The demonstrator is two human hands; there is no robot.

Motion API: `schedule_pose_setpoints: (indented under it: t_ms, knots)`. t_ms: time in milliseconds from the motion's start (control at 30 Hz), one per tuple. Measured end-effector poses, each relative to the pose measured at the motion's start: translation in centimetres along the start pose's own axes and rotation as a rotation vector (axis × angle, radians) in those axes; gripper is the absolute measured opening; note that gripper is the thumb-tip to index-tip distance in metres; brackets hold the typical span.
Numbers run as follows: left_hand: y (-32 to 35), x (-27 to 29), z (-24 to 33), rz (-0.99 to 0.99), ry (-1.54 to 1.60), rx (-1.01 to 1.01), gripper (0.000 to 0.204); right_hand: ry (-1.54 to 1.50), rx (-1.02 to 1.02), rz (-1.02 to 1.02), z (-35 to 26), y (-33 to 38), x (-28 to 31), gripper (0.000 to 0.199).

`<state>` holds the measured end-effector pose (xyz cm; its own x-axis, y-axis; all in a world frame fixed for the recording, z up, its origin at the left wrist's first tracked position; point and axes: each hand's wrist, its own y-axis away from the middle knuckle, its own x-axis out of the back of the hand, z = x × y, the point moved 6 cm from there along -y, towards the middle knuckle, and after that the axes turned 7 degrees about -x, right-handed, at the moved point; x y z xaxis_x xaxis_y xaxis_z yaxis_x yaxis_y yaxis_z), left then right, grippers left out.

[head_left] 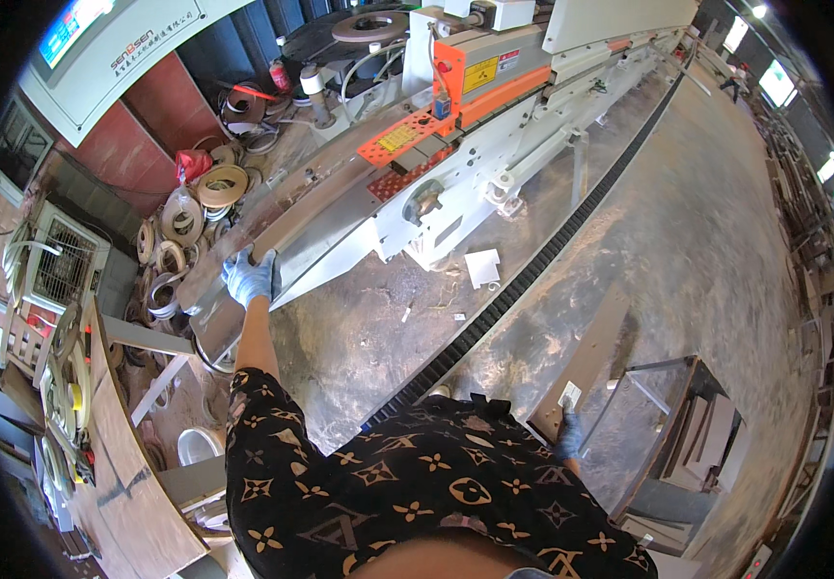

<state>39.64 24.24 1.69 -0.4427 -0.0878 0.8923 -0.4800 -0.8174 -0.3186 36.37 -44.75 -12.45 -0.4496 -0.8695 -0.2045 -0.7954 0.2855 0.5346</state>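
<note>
My left hand (248, 278), in a light blue glove, reaches forward onto a long narrow board (306, 217) on the machine's infeed bed. Its fingers and thumb are spread and lie against the board's near end. Low on my right side, my right hand (568, 436) wears a darker blue-grey glove and is closed on the near end of a long brown board (586, 362). A white label (569, 394) sits on that board beside the hand. The right fingertips are partly hidden.
An orange and white edge-banding machine (489, 77) stretches ahead. A black roller track (533, 270) crosses the floor. Rolls of edge tape (222, 185) crowd the left. At right, a metal-framed rack (663, 425) holds board pieces. White scrap (482, 268) lies on the floor.
</note>
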Motion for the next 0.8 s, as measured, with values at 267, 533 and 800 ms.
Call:
schedule_pose_setpoints:
  t_ms: [267,533,800]
  knots:
    - [-1.0,-1.4,3.7,-0.04,0.02,-0.018,0.059,0.143,0.052,0.024,1.2,-0.2,1.9,0.048]
    - [1.5,-0.4,16.2,-0.228,-0.078,-0.166,0.058,0.102,0.113,0.18,5.8,-2.8,9.1,0.04]
    - [7.0,-12.7,20.4,-0.197,0.977,-0.66,0.041,0.012,-0.024,0.238,0.3,1.6,3.2,0.048]
